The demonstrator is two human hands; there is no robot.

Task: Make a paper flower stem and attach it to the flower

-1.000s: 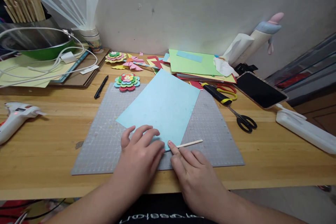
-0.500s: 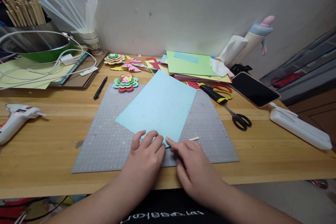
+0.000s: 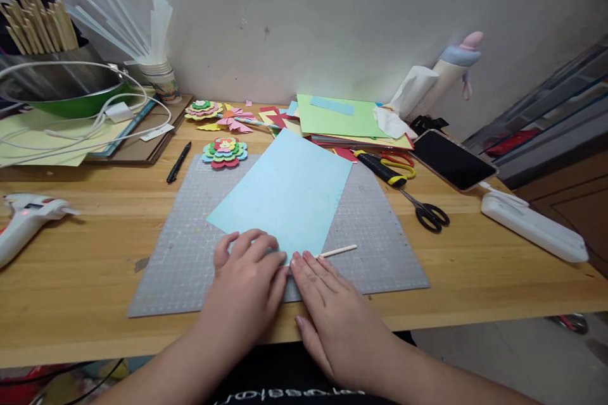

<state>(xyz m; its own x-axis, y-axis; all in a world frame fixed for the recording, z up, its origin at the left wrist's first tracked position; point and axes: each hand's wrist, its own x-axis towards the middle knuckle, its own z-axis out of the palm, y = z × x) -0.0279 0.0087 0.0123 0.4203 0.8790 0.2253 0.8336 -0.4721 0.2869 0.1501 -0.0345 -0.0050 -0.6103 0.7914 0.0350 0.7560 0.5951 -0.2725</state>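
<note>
A light blue paper sheet point(image 3: 289, 193) lies at an angle on a grey cutting mat point(image 3: 380, 253). My left hand point(image 3: 247, 278) rests on the sheet's near corner, its fingers curled and pressing the paper down. My right hand point(image 3: 332, 310) lies flat beside it with the fingers stretched out and the fingertips at that same corner. A thin wooden stick point(image 3: 339, 250) pokes out to the right from under my right fingertips, along the paper's near edge. The rest of the stick is hidden by my hands.
On the wooden table are a glue gun point(image 3: 28, 215) at the left, a black pen point(image 3: 179, 162), a layered paper flower point(image 3: 225, 152), a coloured paper stack point(image 3: 337, 117), a utility knife point(image 3: 380, 168), scissors point(image 3: 427, 210), a phone point(image 3: 451, 159) and a white case point(image 3: 532, 228).
Both hands have shifted slightly left along the paper's near corner. My right fingers now lie flatter, and more of the stick shows than half a second ago.
</note>
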